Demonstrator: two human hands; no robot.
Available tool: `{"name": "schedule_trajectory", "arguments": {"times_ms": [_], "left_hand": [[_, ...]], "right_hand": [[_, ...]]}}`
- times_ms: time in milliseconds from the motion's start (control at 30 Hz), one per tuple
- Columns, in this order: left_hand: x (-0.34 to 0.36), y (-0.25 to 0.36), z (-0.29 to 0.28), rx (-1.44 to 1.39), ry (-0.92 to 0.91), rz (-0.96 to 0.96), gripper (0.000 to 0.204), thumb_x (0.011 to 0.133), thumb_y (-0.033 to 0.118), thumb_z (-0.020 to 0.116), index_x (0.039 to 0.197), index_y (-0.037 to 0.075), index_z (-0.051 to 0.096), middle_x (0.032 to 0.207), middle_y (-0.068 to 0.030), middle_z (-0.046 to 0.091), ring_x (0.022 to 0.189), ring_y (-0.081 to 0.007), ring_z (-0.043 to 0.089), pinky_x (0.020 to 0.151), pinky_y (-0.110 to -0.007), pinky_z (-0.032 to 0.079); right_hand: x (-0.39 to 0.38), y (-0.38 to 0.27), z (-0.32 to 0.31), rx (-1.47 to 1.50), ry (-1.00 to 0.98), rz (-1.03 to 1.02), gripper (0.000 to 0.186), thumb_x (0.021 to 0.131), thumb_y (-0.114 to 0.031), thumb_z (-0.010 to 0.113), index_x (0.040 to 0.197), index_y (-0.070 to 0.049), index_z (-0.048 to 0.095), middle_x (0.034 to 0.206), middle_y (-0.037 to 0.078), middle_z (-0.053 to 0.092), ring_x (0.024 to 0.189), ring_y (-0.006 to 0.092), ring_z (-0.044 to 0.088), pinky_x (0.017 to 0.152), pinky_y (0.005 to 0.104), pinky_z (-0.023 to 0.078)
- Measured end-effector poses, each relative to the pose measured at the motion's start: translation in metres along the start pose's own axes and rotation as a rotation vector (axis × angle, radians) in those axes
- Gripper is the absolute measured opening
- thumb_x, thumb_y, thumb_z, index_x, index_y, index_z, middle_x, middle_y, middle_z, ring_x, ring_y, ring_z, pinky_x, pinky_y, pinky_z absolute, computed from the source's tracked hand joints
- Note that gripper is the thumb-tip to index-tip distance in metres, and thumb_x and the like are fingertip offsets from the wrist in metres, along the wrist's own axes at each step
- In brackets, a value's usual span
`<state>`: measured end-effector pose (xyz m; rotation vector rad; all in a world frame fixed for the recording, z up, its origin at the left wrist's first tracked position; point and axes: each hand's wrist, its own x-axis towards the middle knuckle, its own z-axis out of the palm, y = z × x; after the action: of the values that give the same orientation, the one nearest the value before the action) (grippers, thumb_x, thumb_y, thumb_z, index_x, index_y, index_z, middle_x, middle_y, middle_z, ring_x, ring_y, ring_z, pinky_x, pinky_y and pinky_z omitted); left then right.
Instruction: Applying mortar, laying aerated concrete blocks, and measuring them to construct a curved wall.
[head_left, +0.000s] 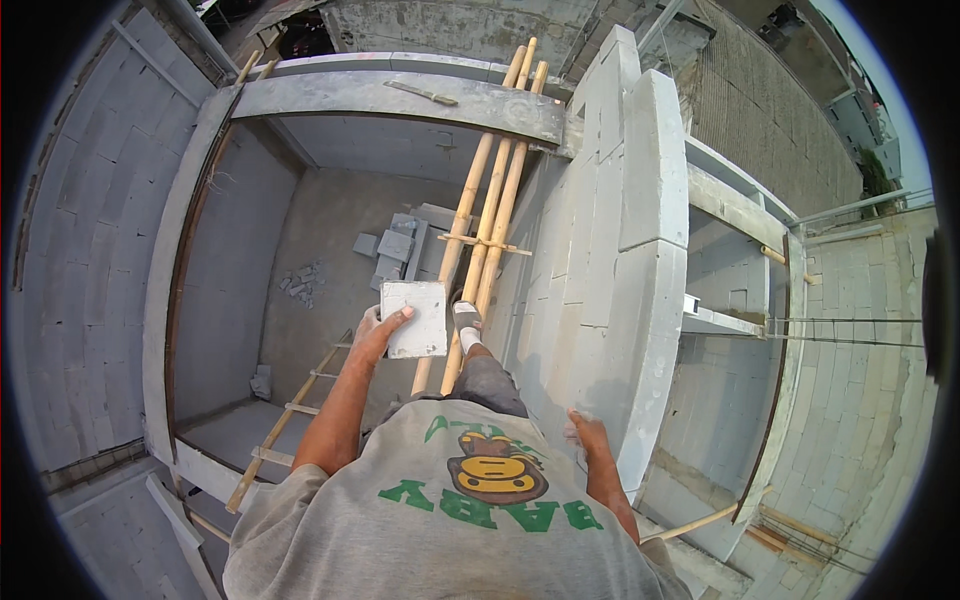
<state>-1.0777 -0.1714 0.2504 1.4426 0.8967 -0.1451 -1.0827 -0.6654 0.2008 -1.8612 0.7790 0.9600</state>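
Observation:
My left hand (377,335) grips a squarish, pale grey piece of lightweight concrete block (416,318), with the thumb on its upper face and the fingers mostly hidden below. The block is held over the bamboo poles and the floor far below. My right hand (590,437) is low beside the light grey block wall (610,290) on my right; its dusty fingers reach out toward the wall face and appear to hold nothing. Whether they touch the wall I cannot tell. One of my feet, in a sandal (466,316), stands on the bamboo poles (490,215).
Below lies a deep room with stacked blocks (395,245) and rubble (302,283) on its floor. A bamboo ladder (287,415) leans at lower left. Across the far side runs a concrete beam (310,95) with a saw-like blade tool (422,94) on it. Another open bay drops away beyond the wall.

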Motion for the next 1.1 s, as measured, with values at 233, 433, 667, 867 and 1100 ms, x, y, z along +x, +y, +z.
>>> {"name": "schedule_trajectory", "arguments": {"times_ms": [233, 433, 667, 867, 1100], "left_hand": [[0.084, 0.115, 0.032, 0.382, 0.196, 0.063, 0.093, 0.064, 0.049, 0.088, 0.129, -0.008, 0.053, 0.118, -0.0227, 0.065, 0.108, -0.0307, 0.066, 0.095, -0.039, 0.051], [0.163, 0.149, 0.035, 0.445, 0.386, 0.068, 0.095, 0.063, 0.062, 0.083, 0.126, -0.003, 0.056, 0.120, -0.0256, 0.065, 0.116, -0.0388, 0.062, 0.101, -0.046, 0.045], [0.272, 0.154, 0.047, 0.151, 0.462, -0.144, 0.105, 0.063, 0.064, 0.082, 0.129, -0.012, 0.052, 0.123, -0.0289, 0.063, 0.117, -0.0392, 0.062, 0.103, -0.046, 0.045], [0.377, 0.211, 0.079, 0.270, 0.566, -0.272, 0.103, 0.062, 0.065, 0.082, 0.128, -0.009, 0.054, 0.123, -0.0271, 0.064, 0.117, -0.0390, 0.062, 0.102, -0.048, 0.046], [0.479, 0.346, 0.111, 0.532, 0.574, -0.115, 0.100, 0.060, 0.059, 0.085, 0.135, 0.001, 0.051, 0.125, -0.0219, 0.062, 0.123, -0.0359, 0.057, 0.106, -0.046, 0.041]], "right_hand": [[0.110, -0.212, -0.020, -0.261, -0.014, -0.218, 0.044, 0.089, -0.038, 0.071, 0.110, 0.001, 0.071, 0.091, 0.009, 0.069, 0.068, 0.0170, 0.063, 0.061, 0.0314, 0.051], [0.149, -0.418, -0.035, -0.396, 0.087, -0.489, 0.048, 0.090, -0.042, 0.066, 0.102, 0.004, 0.071, 0.079, 0.013, 0.070, 0.069, 0.0196, 0.065, 0.067, 0.0344, 0.051], [0.229, -0.570, -0.029, -0.547, -0.022, -0.596, 0.044, 0.094, -0.038, 0.061, 0.084, 0.003, 0.071, 0.068, 0.013, 0.067, 0.068, 0.0213, 0.066, 0.068, 0.0364, 0.051], [0.353, -0.647, -0.026, -0.816, 0.022, -0.537, 0.040, 0.099, -0.031, 0.056, 0.077, 0.001, 0.065, 0.066, 0.010, 0.065, 0.061, 0.0205, 0.065, 0.057, 0.0357, 0.051], [0.486, -0.749, -0.002, -0.738, -0.013, -0.666, 0.029, 0.094, -0.026, 0.063, 0.090, 0.003, 0.065, 0.072, 0.010, 0.067, 0.056, 0.0185, 0.062, 0.056, 0.0346, 0.050]]}}
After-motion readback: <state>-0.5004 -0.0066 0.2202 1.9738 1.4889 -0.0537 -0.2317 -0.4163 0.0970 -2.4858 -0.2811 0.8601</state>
